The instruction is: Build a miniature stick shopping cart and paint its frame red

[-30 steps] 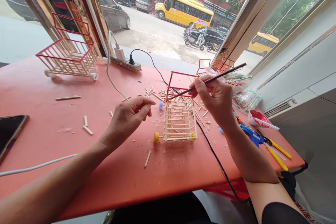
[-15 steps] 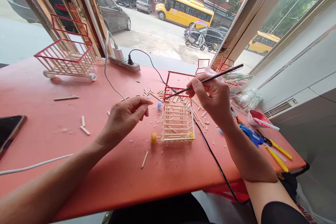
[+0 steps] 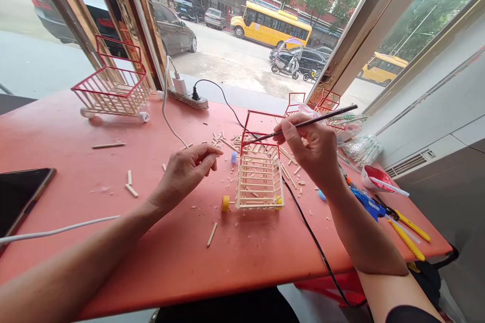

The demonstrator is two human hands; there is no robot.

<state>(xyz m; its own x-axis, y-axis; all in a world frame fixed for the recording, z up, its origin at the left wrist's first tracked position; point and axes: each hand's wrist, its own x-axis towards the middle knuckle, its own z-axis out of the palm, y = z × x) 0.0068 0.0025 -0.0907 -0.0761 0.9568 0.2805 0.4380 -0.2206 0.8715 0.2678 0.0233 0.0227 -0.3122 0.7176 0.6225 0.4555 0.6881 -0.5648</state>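
Note:
A thin dark paintbrush [image 3: 322, 116] is pinched between the thumb and fingers of my right hand [image 3: 308, 144]. Its tip touches, or is very close to, the left corner of the red-painted upper frame of a small stick-built cart [image 3: 261, 181]. The cart's handle is red too, while its basket bars are bare pale wood. Yellow wheels [image 3: 225, 203] sit at the near end and a light blue wheel [image 3: 234, 157] at the far left. Just left of the cart, my left hand [image 3: 189, 169] hovers with fingers curled against the thumb; nothing shows in it.
On the table [image 3: 182, 272], wood sticks [image 3: 212, 234] and scraps lie scattered. A finished-looking cart [image 3: 113, 91] stands back left, with a phone [image 3: 26, 197] at far left. Rightward are a red paint bowl [image 3: 377, 177], a blue glue gun [image 3: 366, 203] and yellow-handled pliers [image 3: 409, 224]. A black cable [image 3: 314, 237] passes the cart.
The whole view has shifted slightly, so the scene sits further right and lower. The brush tip stays by the cart's left frame corner. Both hands keep nearly the same pose.

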